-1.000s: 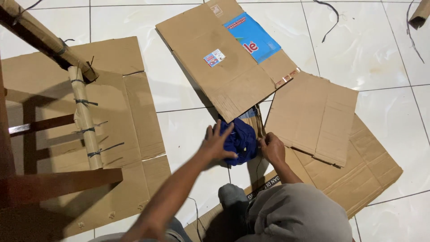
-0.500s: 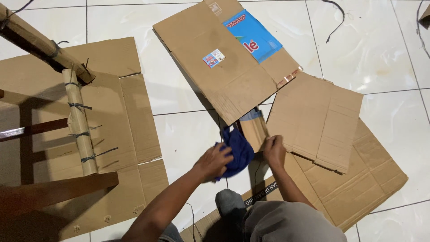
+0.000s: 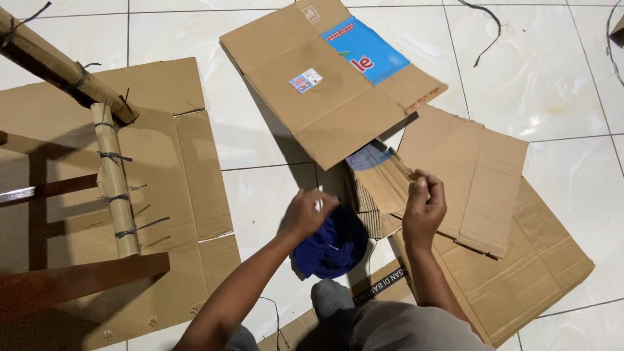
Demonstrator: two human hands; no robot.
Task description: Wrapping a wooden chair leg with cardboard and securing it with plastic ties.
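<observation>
My left hand [image 3: 307,212] rests on a bundle of dark blue cloth [image 3: 331,244] on the floor, with a small white item between its fingers. Lifted a little above the floor, my right hand [image 3: 424,207] pinches the edge of a folded cardboard strip [image 3: 385,182]. That strip pokes out from under a large flattened cardboard box [image 3: 328,84] with a blue printed panel and a small sticker. My knee [image 3: 396,325] in grey trousers is at the bottom of the view.
More flattened cardboard sheets lie at the right [image 3: 481,175] and left [image 3: 175,169] on the white tile floor. A frame of cardboard-wrapped poles [image 3: 110,175] tied with wire and dark wooden bars [image 3: 78,279] stands at left. Black wires [image 3: 484,26] lie at the top right.
Both hands have drawn apart. The right hand rose off the blue cloth and now pinches the cardboard strip; the left hand stays on the cloth.
</observation>
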